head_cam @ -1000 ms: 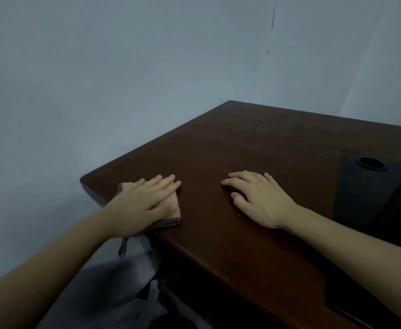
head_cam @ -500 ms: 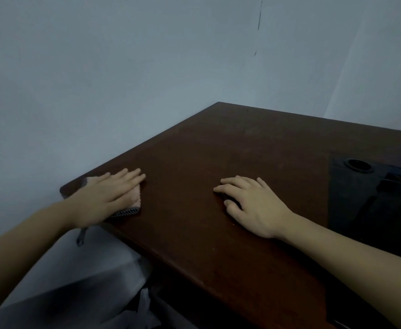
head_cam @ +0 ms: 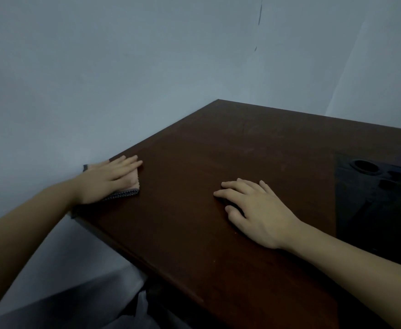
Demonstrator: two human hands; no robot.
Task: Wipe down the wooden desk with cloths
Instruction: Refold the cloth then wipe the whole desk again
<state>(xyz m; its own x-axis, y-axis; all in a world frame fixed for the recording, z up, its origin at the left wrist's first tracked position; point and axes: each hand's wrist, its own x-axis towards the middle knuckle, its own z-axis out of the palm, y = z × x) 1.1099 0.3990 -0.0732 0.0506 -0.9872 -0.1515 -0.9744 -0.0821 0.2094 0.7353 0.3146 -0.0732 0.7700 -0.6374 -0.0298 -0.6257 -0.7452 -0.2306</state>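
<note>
Blue-grey wall (head_cam: 123, 79), round black grommet (head_cam: 365, 166)

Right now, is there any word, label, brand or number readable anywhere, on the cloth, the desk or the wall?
None readable.
cloth under the left hand: only a stitched edge, no label visible.
desk: bare wood, no markings.
dark panel beyond the right hand: shapes only, no text.
wall: blank.

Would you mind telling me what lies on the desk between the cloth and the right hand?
Nothing: in the head view, only bare wooden desk separates the cloth from the right hand.
</note>
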